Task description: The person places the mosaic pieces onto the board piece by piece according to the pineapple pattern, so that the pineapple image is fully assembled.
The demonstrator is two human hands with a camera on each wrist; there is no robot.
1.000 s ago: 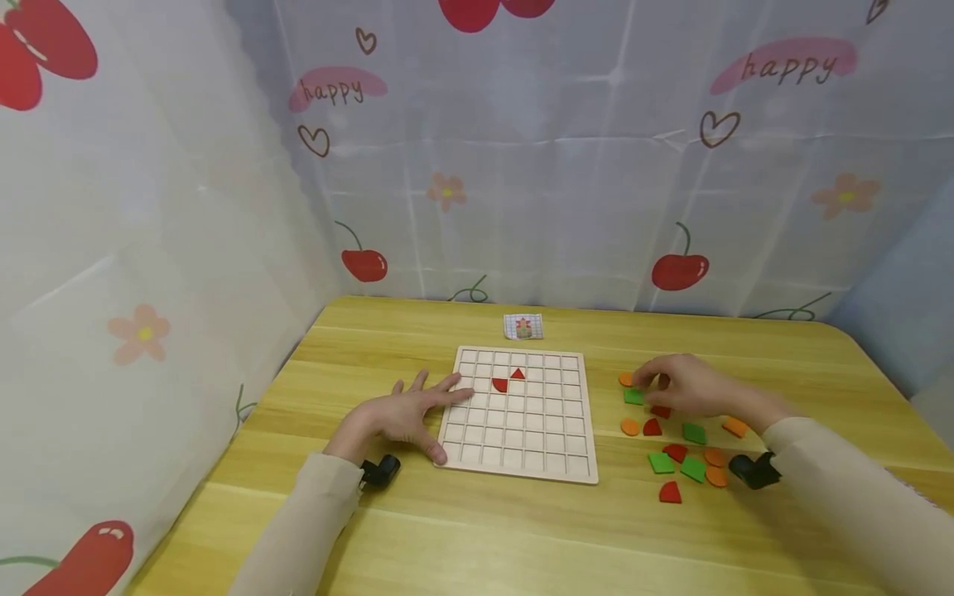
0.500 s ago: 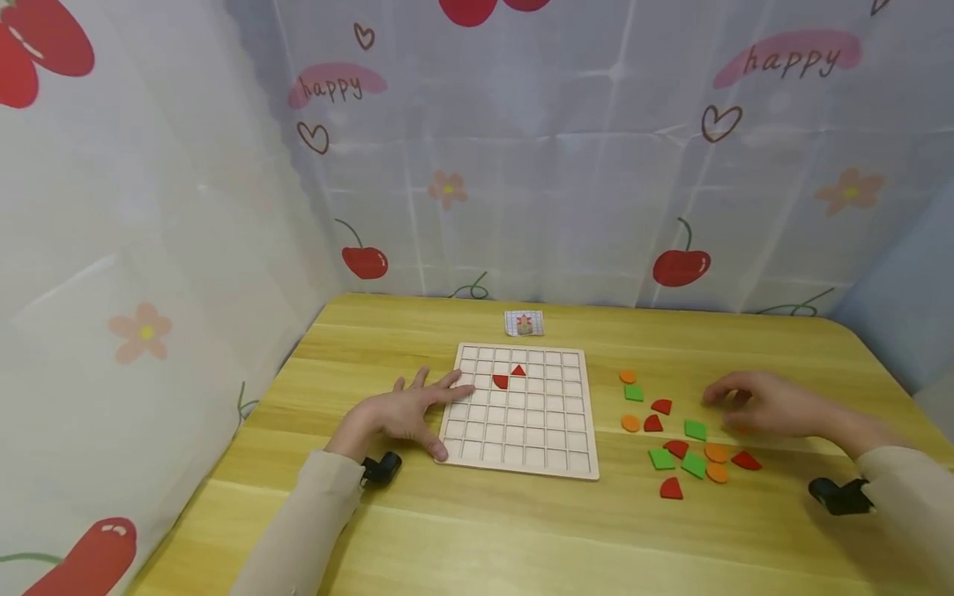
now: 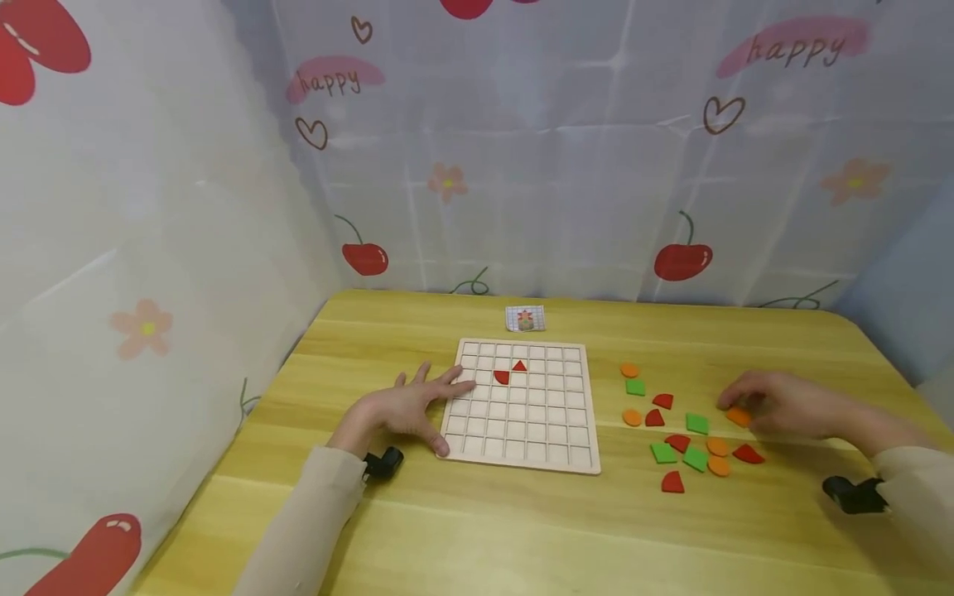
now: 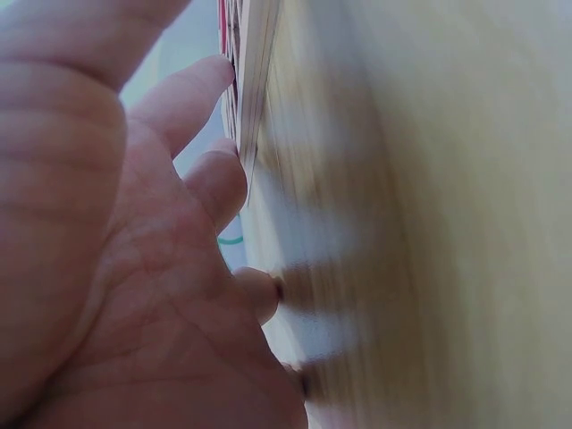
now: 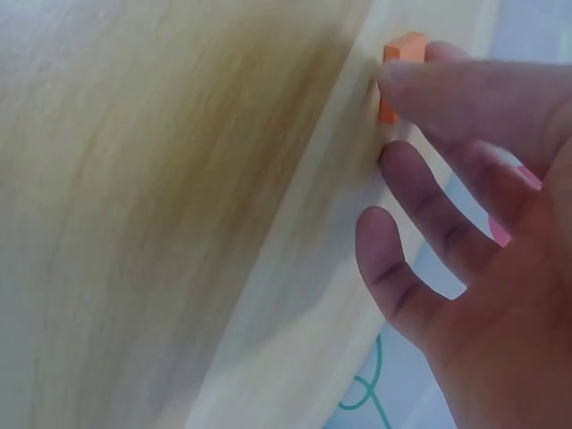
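My right hand (image 3: 792,406) pinches a flat, straight-edged orange piece (image 3: 739,416) between thumb and forefinger, over the right part of the yellow wood-grain table (image 3: 447,534); I cannot tell whether the piece touches the tabletop. In my right wrist view, 2 other fingers of this hand bend loosely, apart from the piece.

My left hand (image 3: 406,411) is spread wide at the left side of a pale, square-celled grid board (image 3: 516,430). I rest 2 fingertips on its left edge and set my thumb at its near left corner, pinching nothing. On the board, left of its middle and toward the far side, sit a red quarter-round piece (image 3: 502,377) and, just beyond it to the right, a small red triangle (image 3: 519,366).

Between the board and my right hand lie 4 round orange discs (image 3: 632,417), 4 green four-sided tiles (image 3: 696,423) and 5 red curved-sided wedges (image 3: 672,483), loosely scattered, some touching or nearly so. Past the board's far edge lies a small printed card (image 3: 525,319). Behind the table hangs a pale curtain (image 3: 559,174) printed with cherries, flowers and hearts.
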